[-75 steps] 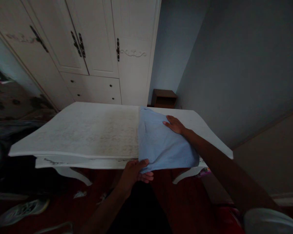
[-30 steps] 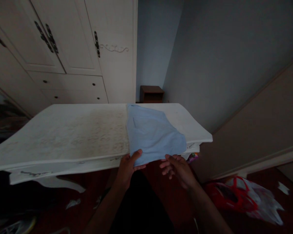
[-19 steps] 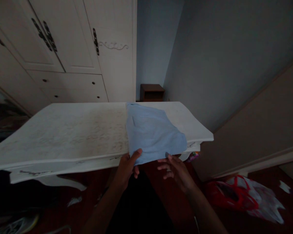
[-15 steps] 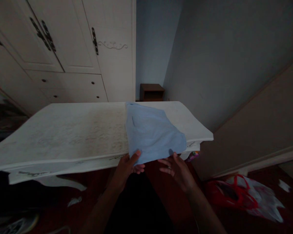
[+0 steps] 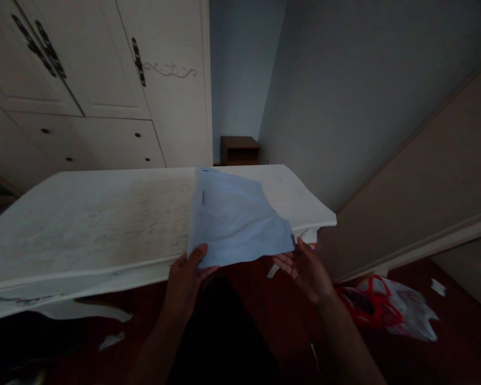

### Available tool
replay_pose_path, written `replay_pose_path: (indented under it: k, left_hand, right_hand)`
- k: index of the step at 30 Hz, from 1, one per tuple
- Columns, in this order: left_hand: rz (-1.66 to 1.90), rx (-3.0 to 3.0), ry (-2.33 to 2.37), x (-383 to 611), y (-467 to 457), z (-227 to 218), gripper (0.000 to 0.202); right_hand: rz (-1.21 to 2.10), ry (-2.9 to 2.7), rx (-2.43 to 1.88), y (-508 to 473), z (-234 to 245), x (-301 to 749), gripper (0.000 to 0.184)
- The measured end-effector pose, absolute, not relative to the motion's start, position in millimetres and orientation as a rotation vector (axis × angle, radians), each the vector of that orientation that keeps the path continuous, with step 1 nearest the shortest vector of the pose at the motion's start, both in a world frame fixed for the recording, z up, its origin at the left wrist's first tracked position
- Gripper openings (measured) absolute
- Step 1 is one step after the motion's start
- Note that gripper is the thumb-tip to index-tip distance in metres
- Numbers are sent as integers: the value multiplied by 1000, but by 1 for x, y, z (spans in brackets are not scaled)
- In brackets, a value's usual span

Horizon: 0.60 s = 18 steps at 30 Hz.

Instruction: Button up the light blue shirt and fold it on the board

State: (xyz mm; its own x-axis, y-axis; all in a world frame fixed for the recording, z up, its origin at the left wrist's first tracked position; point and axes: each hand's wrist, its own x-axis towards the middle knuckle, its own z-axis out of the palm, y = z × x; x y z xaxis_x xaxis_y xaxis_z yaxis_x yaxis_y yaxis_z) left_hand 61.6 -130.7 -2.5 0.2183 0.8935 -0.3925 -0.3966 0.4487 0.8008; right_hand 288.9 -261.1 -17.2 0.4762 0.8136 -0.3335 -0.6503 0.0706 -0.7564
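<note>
A light blue garment (image 5: 232, 219), flat and shaped like folded shorts, lies across the white table, its near edge reaching past the table's front. A short dark slit shows near its upper left. My left hand (image 5: 186, 275) grips the near left corner, thumb on top and fingers underneath. At the near right corner my right hand (image 5: 304, 267) holds the cloth by its edge, the thumb against the corner and the other fingers below, partly apart. The fingertips under the cloth are hidden.
The white table (image 5: 116, 214) has a worn, stained top. Behind it stand a white wardrobe (image 5: 176, 117) and a small brown cabinet (image 5: 240, 149). On the dark red floor to the right lie a red bag (image 5: 369, 307) and a clear plastic bag (image 5: 417, 315).
My right hand has slid right along the near edge to the garment's right corner. The left hand keeps its grip on the left corner. The view has turned slightly right.
</note>
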Motion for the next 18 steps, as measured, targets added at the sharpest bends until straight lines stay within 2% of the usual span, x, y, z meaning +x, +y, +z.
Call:
replay_pose_path:
  k: [5, 10, 18]
  left_hand:
    - [1027, 548, 974, 42, -120, 5, 15]
    - [1019, 511, 1003, 26, -112, 11, 7]
    - [986, 485, 1039, 14, -113, 26, 16]
  right_hand:
    - [1328, -264, -1012, -265, -9, 284, 37]
    - [1471, -290, -924, -255, -2, 277, 35]
    - [1561, -416, -972, -224, 19, 278, 33]
